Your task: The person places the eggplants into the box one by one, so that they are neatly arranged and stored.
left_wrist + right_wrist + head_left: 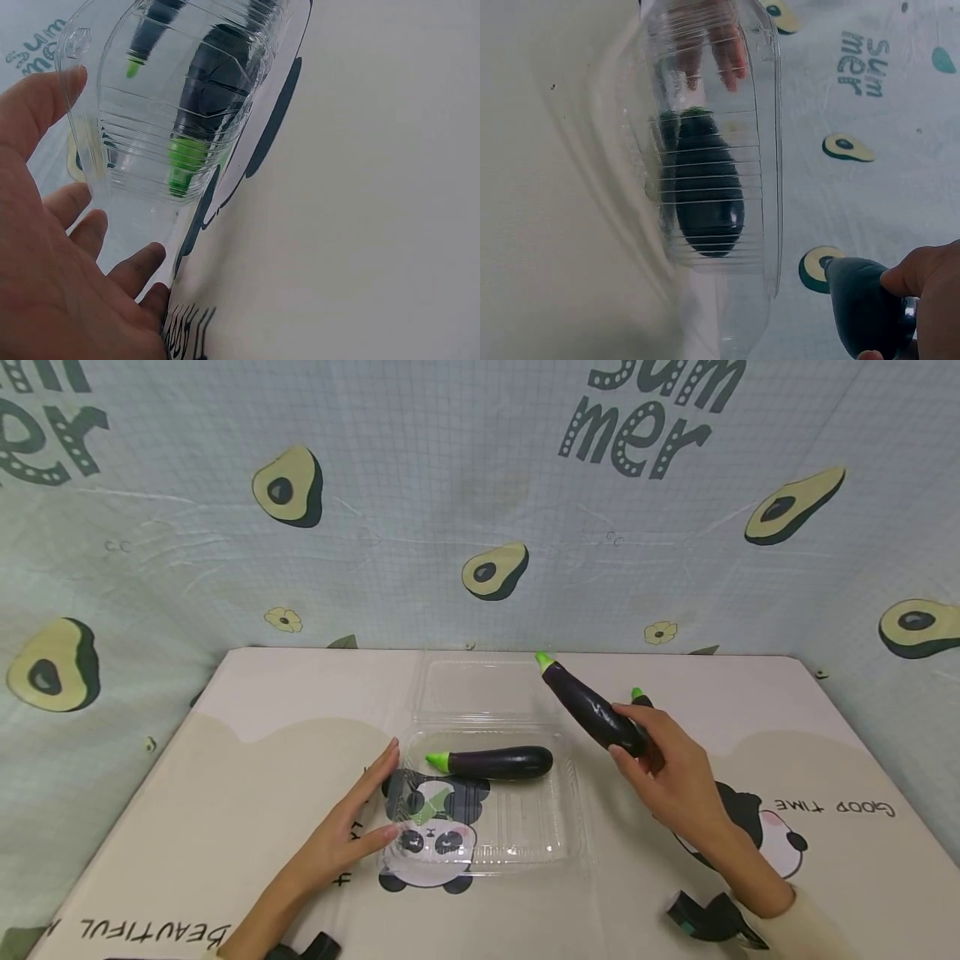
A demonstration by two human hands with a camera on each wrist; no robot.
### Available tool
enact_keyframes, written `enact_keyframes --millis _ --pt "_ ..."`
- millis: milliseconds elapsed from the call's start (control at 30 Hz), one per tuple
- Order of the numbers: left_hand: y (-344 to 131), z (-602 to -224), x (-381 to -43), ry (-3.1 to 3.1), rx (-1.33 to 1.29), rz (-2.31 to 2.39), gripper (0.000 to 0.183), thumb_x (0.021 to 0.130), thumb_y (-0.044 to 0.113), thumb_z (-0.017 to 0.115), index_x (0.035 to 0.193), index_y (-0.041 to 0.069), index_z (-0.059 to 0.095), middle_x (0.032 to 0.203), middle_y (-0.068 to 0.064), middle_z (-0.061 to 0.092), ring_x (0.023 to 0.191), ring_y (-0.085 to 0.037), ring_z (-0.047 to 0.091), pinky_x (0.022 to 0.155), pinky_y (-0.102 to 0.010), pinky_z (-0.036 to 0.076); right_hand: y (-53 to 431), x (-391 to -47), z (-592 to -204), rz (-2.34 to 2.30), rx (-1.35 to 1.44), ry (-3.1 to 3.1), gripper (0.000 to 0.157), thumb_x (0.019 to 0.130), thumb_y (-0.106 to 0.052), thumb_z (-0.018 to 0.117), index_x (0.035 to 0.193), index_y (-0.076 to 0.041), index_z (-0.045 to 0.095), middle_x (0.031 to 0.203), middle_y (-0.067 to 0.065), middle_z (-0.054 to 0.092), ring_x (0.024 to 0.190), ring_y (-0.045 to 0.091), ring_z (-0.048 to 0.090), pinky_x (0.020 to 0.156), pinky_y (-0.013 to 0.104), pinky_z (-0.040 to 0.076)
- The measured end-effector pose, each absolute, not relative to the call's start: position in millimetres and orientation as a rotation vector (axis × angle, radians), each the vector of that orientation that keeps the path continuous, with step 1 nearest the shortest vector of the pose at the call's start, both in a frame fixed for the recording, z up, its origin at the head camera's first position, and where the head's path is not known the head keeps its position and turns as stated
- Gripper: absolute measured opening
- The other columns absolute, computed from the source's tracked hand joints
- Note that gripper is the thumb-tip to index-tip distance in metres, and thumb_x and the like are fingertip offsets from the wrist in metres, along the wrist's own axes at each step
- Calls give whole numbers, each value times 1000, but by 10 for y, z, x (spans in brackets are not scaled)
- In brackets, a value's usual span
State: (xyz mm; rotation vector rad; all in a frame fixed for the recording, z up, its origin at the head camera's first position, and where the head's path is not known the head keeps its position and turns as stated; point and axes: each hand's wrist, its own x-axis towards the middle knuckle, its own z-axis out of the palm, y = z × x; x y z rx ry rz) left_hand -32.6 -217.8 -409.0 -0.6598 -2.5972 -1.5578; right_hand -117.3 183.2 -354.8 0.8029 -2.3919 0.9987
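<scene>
A clear plastic clamshell box (517, 843) stands with its lid (480, 689) folded back toward the wall. One dark purple eggplant (502, 763) with a bright green stem lies in the box near its back wall. My right hand (675, 768) grips a second eggplant (588, 702) by its thick end, right of the box, its green stem pointing to the far left. My left hand (341, 827) has its fingers extended at the box's left side, thumb tip right at the rim in the left wrist view.
Another eggplant (638, 697) lies behind my right hand, mostly hidden. The pale table cover (247, 827) bears panda prints and lettering. An avocado-print sheet (397, 552) hangs behind and at both sides. Dark wrist devices (708, 917) show near my sleeves.
</scene>
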Motion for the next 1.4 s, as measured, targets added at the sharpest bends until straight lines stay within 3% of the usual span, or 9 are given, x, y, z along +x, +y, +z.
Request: enact_keyframes --millis 433,767,1400 --pt "-2192 -4114 -323 -2578 -683 -1577 78 86 8 63 152 9 22 160 -6 11 145 -18 10 110 -17 10 1679 -1232 -3534 1009 898 -2404 54 79 -5 75 130 -12 56 108 1 58 60 7 45 50 16 38" --pt "-2187 -4115 -327 -2578 -669 -1590 79 86 9 64 153 11 22 160 -4 10 145 -19 9 110 -16 9 1570 -1255 -3529 1094 1120 -2399 53 82 -7 73 132 -12 55 123 3 57 63 5 48 52 15 41" --pt "-2182 -4100 -320 -2579 -672 -1591 78 86 8 64 152 8 23 160 -5 11 145 -18 9 110 -16 10 1344 -1244 -3484 1137 1349 -2447 50 86 -12 71 132 -17 54 126 0 58 69 6 50 52 19 45"
